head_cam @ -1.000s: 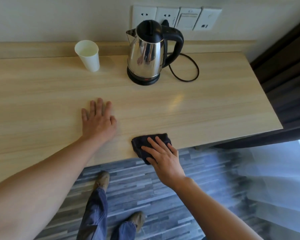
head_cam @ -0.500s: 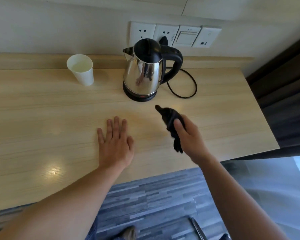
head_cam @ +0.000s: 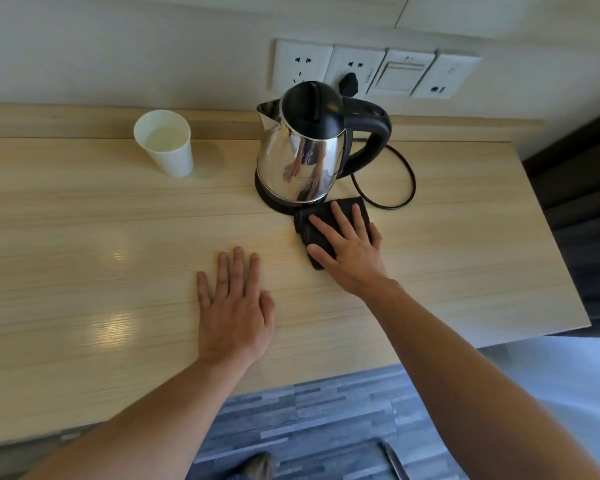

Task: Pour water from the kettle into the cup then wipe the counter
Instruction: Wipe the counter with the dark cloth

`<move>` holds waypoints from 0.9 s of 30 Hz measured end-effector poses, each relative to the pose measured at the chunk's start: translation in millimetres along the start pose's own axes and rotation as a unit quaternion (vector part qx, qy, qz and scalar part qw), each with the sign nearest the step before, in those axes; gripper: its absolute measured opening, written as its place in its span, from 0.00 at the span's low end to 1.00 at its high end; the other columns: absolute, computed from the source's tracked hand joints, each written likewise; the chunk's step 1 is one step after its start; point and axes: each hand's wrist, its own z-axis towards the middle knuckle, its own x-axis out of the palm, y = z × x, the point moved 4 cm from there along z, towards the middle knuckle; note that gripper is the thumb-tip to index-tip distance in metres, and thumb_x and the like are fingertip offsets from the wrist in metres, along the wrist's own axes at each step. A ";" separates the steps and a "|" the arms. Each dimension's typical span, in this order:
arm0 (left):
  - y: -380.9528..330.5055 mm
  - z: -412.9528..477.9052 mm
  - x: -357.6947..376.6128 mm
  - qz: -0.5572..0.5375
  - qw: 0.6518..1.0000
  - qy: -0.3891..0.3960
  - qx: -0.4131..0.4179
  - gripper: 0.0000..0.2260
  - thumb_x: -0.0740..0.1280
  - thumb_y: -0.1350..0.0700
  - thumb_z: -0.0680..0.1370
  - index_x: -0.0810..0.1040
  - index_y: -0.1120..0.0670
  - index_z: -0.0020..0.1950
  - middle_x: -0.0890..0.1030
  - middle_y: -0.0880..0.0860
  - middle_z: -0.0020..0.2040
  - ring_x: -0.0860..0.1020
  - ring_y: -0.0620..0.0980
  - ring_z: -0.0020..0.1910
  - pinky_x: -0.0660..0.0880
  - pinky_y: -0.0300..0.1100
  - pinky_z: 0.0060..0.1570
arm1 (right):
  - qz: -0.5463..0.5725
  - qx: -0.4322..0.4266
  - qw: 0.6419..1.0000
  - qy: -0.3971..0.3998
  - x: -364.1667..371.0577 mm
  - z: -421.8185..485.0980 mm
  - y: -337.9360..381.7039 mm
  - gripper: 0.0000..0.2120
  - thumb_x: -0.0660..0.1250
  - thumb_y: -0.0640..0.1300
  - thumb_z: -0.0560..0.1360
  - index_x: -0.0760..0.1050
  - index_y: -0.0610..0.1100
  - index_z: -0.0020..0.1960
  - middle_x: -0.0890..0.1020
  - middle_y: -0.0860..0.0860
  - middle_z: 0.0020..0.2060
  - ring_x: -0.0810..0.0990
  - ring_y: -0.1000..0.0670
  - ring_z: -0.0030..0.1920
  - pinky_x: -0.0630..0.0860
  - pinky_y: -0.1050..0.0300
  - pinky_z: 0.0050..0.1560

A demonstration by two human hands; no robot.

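A steel kettle (head_cam: 302, 150) with a black lid and handle stands on its base at the back of the light wooden counter (head_cam: 84, 237). Left of it stands a white paper cup (head_cam: 165, 147) holding water. My right hand (head_cam: 347, 247) lies flat on a dark folded cloth (head_cam: 321, 220), pressing it onto the counter just in front of the kettle's base. My left hand (head_cam: 234, 306) rests palm down on the counter, fingers apart, holding nothing.
The kettle's black cord (head_cam: 399, 181) loops behind the cloth to a plug in the wall sockets (head_cam: 361, 69). The counter ends at the right near a dark curtain (head_cam: 582, 202). Grey plank floor (head_cam: 309, 417) lies below the front edge.
My right hand lifted the cloth from the counter's front edge, carried it toward the kettle and laid it flat there. My left hand stayed flat on the counter.
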 end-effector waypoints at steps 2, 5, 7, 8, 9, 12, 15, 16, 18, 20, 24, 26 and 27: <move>-0.2 -0.2 0.2 0.001 1.000 -0.002 -0.002 0.30 0.39 0.42 0.85 0.38 0.49 0.86 0.40 0.53 0.88 0.40 0.55 0.87 0.42 0.65 0.84 | -0.006 -0.001 1.000 -0.003 3.8 -2.2 -2.3 0.30 0.46 0.72 0.80 0.47 0.70 0.80 0.44 0.58 0.84 0.35 0.48 0.83 0.40 0.39 0.81; -0.2 0.0 0.7 0.013 1.000 0.005 -0.007 0.30 0.38 0.42 0.84 0.37 0.48 0.86 0.39 0.53 0.88 0.39 0.55 0.87 0.42 0.65 0.84 | 0.006 0.006 1.000 0.001 7.7 -7.9 -4.8 0.29 0.46 0.71 0.81 0.46 0.70 0.80 0.44 0.58 0.84 0.35 0.49 0.83 0.40 0.40 0.81; -0.5 0.1 0.1 0.017 1.000 0.002 -0.010 0.31 0.38 0.42 0.84 0.38 0.48 0.86 0.39 0.53 0.88 0.39 0.55 0.87 0.42 0.65 0.84 | 0.009 0.014 1.000 -0.003 11.8 -17.3 -4.1 0.28 0.45 0.70 0.81 0.46 0.70 0.80 0.44 0.58 0.84 0.35 0.48 0.83 0.40 0.40 0.81; -0.6 0.3 0.1 0.018 1.000 0.000 -0.011 0.31 0.38 0.42 0.84 0.39 0.49 0.87 0.39 0.53 0.88 0.40 0.55 0.87 0.42 0.65 0.84 | 0.011 0.017 1.000 -0.005 14.2 -23.3 -3.6 0.28 0.45 0.70 0.81 0.46 0.70 0.80 0.44 0.58 0.84 0.35 0.48 0.83 0.40 0.40 0.81; -0.8 0.2 -0.1 0.021 1.000 0.000 -0.013 0.30 0.38 0.42 0.85 0.39 0.49 0.87 0.39 0.53 0.88 0.40 0.55 0.87 0.43 0.65 0.84 | 0.012 0.019 1.000 -0.007 16.8 -30.3 -3.3 0.28 0.45 0.70 0.82 0.45 0.70 0.80 0.44 0.58 0.84 0.35 0.48 0.83 0.40 0.41 0.81; -0.8 -0.2 1.1 0.031 0.999 0.000 -0.018 0.30 0.40 0.42 0.85 0.39 0.49 0.87 0.40 0.53 0.88 0.40 0.55 0.87 0.43 0.64 0.84 | 0.006 0.018 1.000 -0.005 26.0 -52.0 -4.1 0.28 0.45 0.70 0.82 0.45 0.70 0.80 0.42 0.58 0.84 0.35 0.49 0.83 0.40 0.41 0.81; -1.2 -1.1 1.0 0.030 0.999 -0.004 -0.020 0.30 0.41 0.43 0.85 0.41 0.49 0.87 0.42 0.53 0.88 0.41 0.55 0.87 0.42 0.64 0.84 | 0.006 0.017 1.000 -0.009 36.2 -76.9 -5.4 0.28 0.46 0.70 0.82 0.44 0.70 0.80 0.42 0.58 0.84 0.35 0.49 0.83 0.41 0.43 0.81; -1.1 -1.0 1.2 0.029 0.999 -0.005 -0.021 0.30 0.42 0.43 0.86 0.42 0.49 0.87 0.42 0.53 0.88 0.42 0.55 0.87 0.42 0.64 0.84 | 0.008 0.016 1.000 -0.010 40.2 -85.5 -5.3 0.28 0.46 0.70 0.82 0.44 0.70 0.80 0.42 0.57 0.84 0.35 0.49 0.83 0.41 0.43 0.81; -1.5 -1.1 0.8 0.029 0.999 -0.008 -0.025 0.30 0.43 0.43 0.85 0.43 0.49 0.87 0.43 0.53 0.89 0.43 0.55 0.87 0.42 0.64 0.84 | 0.011 0.017 1.000 -0.014 47.6 -102.4 -4.9 0.28 0.46 0.70 0.82 0.45 0.70 0.80 0.42 0.57 0.84 0.35 0.50 0.83 0.41 0.44 0.81; -2.5 -1.8 0.1 0.026 0.999 -0.016 -0.023 0.30 0.43 0.43 0.85 0.45 0.49 0.88 0.44 0.53 0.89 0.43 0.56 0.87 0.42 0.64 0.84 | 0.015 0.020 1.000 -0.018 54.3 -119.7 -3.9 0.28 0.46 0.69 0.82 0.45 0.70 0.80 0.43 0.58 0.84 0.36 0.50 0.83 0.43 0.44 0.81; -1.4 -2.1 -0.5 0.022 0.999 -0.017 -0.019 0.31 0.43 0.43 0.85 0.45 0.49 0.88 0.45 0.53 0.89 0.43 0.56 0.87 0.42 0.64 0.84 | 0.035 0.017 0.999 -0.022 65.4 -157.4 0.2 0.26 0.48 0.66 0.84 0.49 0.67 0.81 0.45 0.57 0.84 0.38 0.50 0.83 0.44 0.46 0.80; -1.2 -3.7 -0.9 0.020 1.000 -0.012 -0.015 0.30 0.44 0.43 0.85 0.45 0.49 0.88 0.45 0.53 0.89 0.43 0.56 0.87 0.42 0.64 0.84 | 0.057 0.014 0.998 -0.039 69.9 -177.4 3.3 0.25 0.52 0.62 0.85 0.54 0.65 0.81 0.49 0.56 0.84 0.41 0.50 0.83 0.47 0.46 0.79; -1.3 -4.1 -1.2 0.018 1.000 -0.012 -0.009 0.30 0.44 0.43 0.85 0.45 0.49 0.88 0.45 0.53 0.89 0.43 0.56 0.87 0.42 0.64 0.84 | 0.067 0.014 0.997 -0.047 72.3 -187.6 5.1 0.24 0.54 0.60 0.85 0.57 0.64 0.81 0.51 0.56 0.84 0.43 0.50 0.84 0.50 0.47 0.79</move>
